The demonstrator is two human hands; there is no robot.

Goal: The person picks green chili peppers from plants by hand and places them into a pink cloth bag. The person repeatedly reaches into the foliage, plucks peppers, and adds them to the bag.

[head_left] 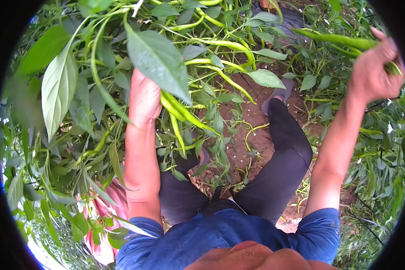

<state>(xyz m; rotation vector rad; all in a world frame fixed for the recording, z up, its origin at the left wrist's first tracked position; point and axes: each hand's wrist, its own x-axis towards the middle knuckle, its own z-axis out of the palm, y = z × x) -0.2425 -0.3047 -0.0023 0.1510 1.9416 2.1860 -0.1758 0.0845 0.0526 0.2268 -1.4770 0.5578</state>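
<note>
Long green chili peppers (185,113) stick out from the thumb side of my left hand (143,98), which is closed around them. A broad pepper leaf (157,59) covers part of its fingers. Out to the far right, my right hand (374,72) grips more green chili peppers (337,37) that point left from the fist; the end of one shows near the palm. Between the hands, several light green chilies (234,84) hang on the pepper plant (222,101), among leaves and thin stems.
Leafy pepper plants (374,162) rise on the right, with dense foliage on the left too. Reddish soil (253,135) lies between my legs, with fallen chilies (256,128) on it. A pink and white sack (106,209) sits low on the left. Dark plastic sheeting (287,20) shows at the top.
</note>
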